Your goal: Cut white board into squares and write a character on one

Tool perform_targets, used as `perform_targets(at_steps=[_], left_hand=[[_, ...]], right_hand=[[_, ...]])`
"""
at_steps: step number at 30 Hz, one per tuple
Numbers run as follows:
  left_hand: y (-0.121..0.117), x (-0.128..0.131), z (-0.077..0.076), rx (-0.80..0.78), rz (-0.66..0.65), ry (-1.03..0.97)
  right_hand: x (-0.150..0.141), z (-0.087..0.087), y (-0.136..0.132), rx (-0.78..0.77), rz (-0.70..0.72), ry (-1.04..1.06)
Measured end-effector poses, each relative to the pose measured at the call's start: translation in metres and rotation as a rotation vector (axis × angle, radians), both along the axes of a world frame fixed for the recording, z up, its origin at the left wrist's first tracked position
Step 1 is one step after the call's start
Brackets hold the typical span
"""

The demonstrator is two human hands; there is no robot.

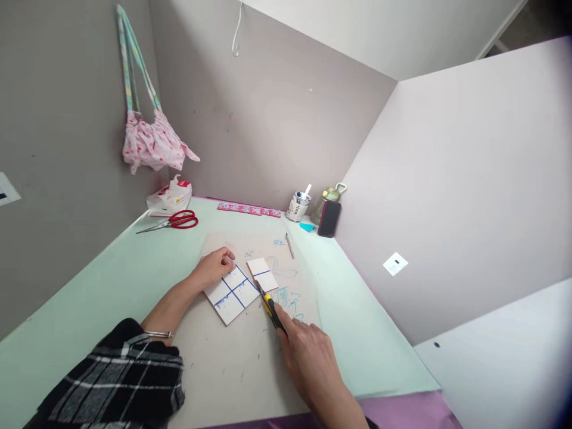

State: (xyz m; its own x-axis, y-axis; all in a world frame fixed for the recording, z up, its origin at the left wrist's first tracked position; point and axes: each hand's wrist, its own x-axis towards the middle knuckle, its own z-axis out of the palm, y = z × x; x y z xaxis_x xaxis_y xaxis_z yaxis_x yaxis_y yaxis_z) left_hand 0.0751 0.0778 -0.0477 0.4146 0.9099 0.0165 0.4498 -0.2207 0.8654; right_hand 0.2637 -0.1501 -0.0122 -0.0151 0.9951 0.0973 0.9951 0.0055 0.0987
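A white card (226,307) ruled with blue lines lies at a slant on the mat. My left hand (218,262) is closed at its upper left edge, the curled fingers and thumb pressing on the card. In my right hand (308,351) is a black and yellow utility knife (271,307), gripped by the handle. Its tip points at the card's right corner, where a smaller white piece (263,274) with one blue line lies alongside. Whether the blade touches the card I cannot tell.
Under the cards is a pale, marked mat (214,369). A slim craft knife (290,245) rests near its top right. Red-handled scissors (183,219), a tissue pack (170,196), a pink strip (249,209), a tin (298,207), a phone (329,218) and a jar (318,208) sit further back.
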Motion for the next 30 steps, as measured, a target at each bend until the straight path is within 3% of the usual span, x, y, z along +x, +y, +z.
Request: perform_targets(at_steps=[11,30], left_hand=[[-0.001,0.002,0.0,0.03,-0.006,0.064],[-0.002,0.002,0.006,0.026,-0.033,0.143]], right_hand=[[0.003,-0.005,-0.005,0.109,0.034,-0.025],[0.01,-0.007,-0.021,0.141,0.107,-0.032]])
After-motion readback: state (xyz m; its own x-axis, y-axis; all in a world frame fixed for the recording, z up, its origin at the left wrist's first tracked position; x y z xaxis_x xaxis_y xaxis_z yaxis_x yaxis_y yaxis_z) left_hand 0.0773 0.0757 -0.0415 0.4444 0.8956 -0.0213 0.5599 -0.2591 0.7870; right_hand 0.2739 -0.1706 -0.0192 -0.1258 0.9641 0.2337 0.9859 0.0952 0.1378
